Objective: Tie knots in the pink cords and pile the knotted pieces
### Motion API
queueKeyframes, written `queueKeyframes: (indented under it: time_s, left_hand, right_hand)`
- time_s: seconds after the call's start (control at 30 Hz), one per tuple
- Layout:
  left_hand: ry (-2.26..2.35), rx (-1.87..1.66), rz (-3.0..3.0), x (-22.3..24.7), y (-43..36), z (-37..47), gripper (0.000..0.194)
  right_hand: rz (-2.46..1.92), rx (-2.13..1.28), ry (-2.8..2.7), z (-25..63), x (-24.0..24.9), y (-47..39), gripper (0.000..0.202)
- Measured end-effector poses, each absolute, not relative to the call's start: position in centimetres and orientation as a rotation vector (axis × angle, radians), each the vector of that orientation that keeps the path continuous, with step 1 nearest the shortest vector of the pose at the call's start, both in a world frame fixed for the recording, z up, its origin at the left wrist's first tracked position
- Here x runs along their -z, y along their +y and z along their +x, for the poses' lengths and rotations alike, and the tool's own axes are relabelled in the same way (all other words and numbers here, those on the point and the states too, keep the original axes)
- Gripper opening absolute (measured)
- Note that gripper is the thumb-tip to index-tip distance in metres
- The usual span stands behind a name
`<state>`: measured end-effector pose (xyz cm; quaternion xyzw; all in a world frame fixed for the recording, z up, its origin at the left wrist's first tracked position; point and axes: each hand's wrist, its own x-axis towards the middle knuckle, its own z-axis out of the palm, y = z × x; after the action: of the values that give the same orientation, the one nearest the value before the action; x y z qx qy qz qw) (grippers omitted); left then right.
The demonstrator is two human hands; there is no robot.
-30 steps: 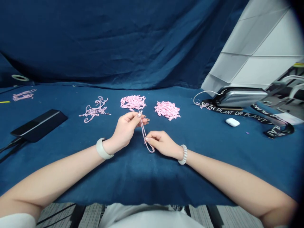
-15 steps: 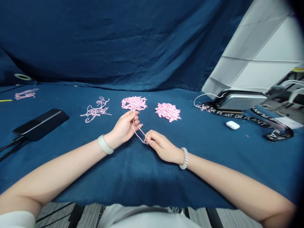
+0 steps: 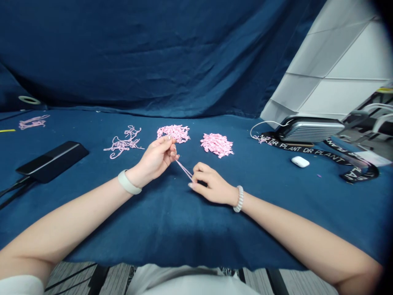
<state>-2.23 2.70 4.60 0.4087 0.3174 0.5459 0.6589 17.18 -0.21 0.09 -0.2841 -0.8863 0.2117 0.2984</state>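
Observation:
A doubled pink cord [image 3: 184,169] stretches taut between my two hands above the blue cloth. My left hand [image 3: 160,155] pinches its upper end with thumb and fingers closed. At the lower end, my right hand [image 3: 210,183] has its bent fingers on the cord, the thumb a little apart from the index finger. Beyond my left hand lies a heap of small pink knotted pieces [image 3: 174,133], partly covered by the fingertips. A second heap of pink knotted pieces [image 3: 216,145] sits to its right. Loose pink cords [image 3: 124,142] lie tangled to the left.
On the left are a black flat device [image 3: 53,161] with cables, a bundle of pink cords [image 3: 33,122] and a tape roll [image 3: 29,100]. To the right lie a white earbud case [image 3: 300,162], a lettered black strap [image 3: 319,152] and a ribbed silver device [image 3: 313,130].
My left hand has shifted slightly left and up. The cord's loop has drawn from a slack curve into two straight, close strands, and my right thumb has parted from the index finger.

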Motion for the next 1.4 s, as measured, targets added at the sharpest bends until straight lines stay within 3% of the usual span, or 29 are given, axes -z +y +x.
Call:
queueKeyframes:
  time_s: [0.2, 0.43, 0.57, 1.03, 1.4]
  left_hand:
    - [0.727, -1.189, 1.008, -5.7, 1.4, -1.8, 0.015]
    - [0.689, -1.067, 1.196, -6.7, -1.5, -1.0, 0.018]
    - [0.716, -1.002, 1.235, -6.7, -2.4, -0.7, 0.023]
    - [0.874, -0.941, 1.073, -1.3, 0.4, 0.3, 0.027]
    - [0.973, -0.944, 1.001, 0.4, 1.0, 0.6, 0.031]
  right_hand:
    - [-0.848, -0.812, -2.215, 19.1, 0.4, 3.0, 0.04]
    - [-0.628, -0.452, -2.315, 20.7, -0.4, 4.2, 0.035]
    - [-0.583, -0.419, -2.325, 21.0, -0.3, 4.6, 0.03]
    - [-1.016, -1.129, -1.73, 18.7, 1.1, 3.4, 0.023]
    - [-0.999, -1.179, -1.388, 17.4, 1.3, 2.4, 0.024]
